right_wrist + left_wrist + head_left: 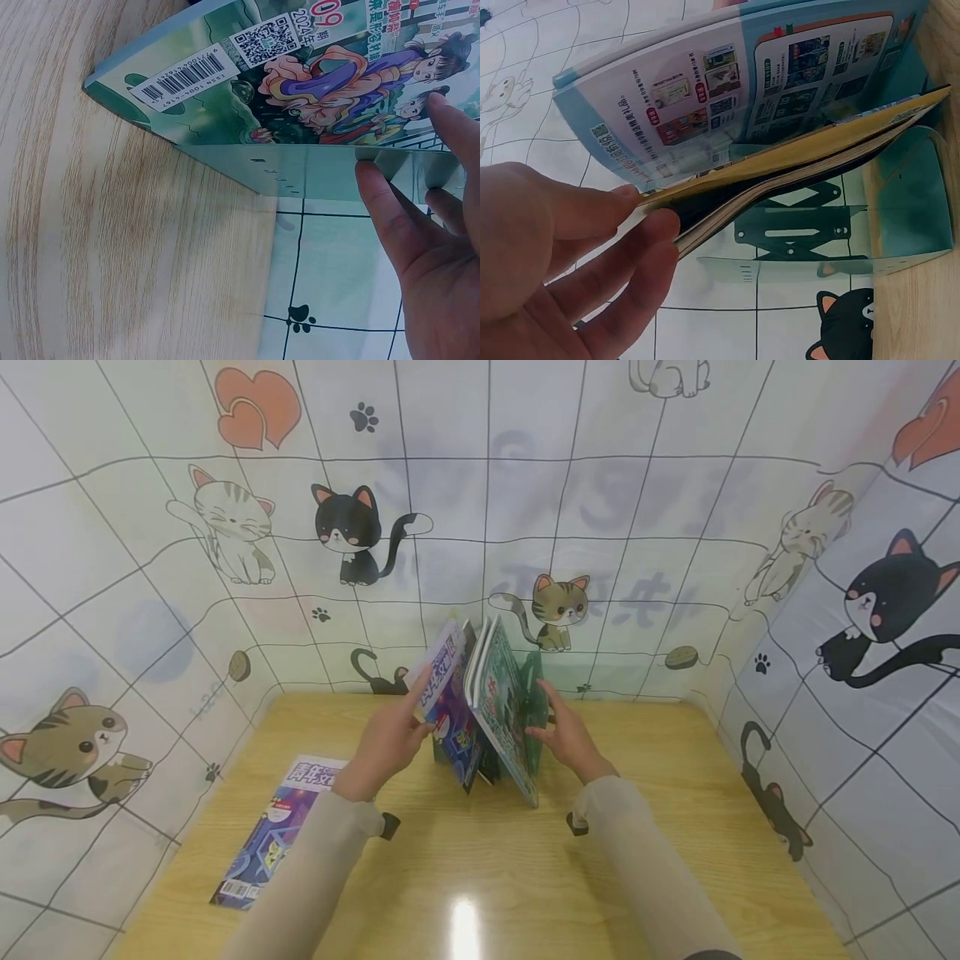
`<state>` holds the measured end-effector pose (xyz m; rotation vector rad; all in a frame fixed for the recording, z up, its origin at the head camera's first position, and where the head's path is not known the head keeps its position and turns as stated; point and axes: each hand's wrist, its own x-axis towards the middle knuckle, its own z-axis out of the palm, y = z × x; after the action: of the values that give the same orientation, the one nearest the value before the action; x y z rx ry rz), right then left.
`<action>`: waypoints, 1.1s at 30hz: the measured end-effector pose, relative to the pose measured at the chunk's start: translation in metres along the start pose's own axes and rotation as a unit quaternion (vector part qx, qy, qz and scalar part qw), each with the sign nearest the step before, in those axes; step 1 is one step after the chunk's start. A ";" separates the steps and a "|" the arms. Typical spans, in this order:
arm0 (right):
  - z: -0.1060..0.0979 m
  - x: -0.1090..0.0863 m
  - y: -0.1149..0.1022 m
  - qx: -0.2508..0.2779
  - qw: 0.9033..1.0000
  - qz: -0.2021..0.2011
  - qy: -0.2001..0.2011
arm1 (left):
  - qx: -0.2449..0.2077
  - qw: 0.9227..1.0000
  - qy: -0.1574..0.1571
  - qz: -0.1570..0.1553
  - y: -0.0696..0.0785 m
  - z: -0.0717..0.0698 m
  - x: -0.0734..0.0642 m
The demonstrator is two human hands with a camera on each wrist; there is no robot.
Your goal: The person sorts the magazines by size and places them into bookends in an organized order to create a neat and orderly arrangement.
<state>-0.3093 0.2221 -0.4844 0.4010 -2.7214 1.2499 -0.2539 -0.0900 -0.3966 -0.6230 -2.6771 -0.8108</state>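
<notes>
A green metal bookend [534, 693] with a crisscross expanding base stands at the back of the table, with several magazines upright in it. My left hand [386, 739] pinches the upper edge of a purple-covered magazine [453, 718] leaning left; in the left wrist view its thumb and fingers [656, 255] lie on either side of the page edges. Beside it leans a stack of green-covered magazines [504, 710], its pale blue back cover [690, 97] facing the left hand. My right hand [570, 735] holds the bookend's right panel [315, 172], thumb over the green cover, fingers on the outer side.
Another purple magazine [281, 827] lies flat on the wooden table [480, 868] at the left, partly under the left forearm. A cat-patterned cloth [465, 502] with grid lines hangs behind and along both sides.
</notes>
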 end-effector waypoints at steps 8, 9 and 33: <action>0.000 0.001 0.003 0.002 1.000 -0.004 0.000 | 0.018 1.000 -0.001 0.017 -0.001 0.009 0.011; 0.000 0.001 0.003 0.003 1.000 -0.005 0.001 | 0.019 1.000 -0.001 0.020 -0.002 0.011 0.012; 0.000 0.001 -0.001 -0.007 1.000 0.007 0.000 | 0.033 0.999 0.011 0.006 -0.013 0.049 0.027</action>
<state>-0.3099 0.2215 -0.4839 0.3825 -2.7354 1.2340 -0.2902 -0.0629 -0.4317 -0.6106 -2.6643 -0.7201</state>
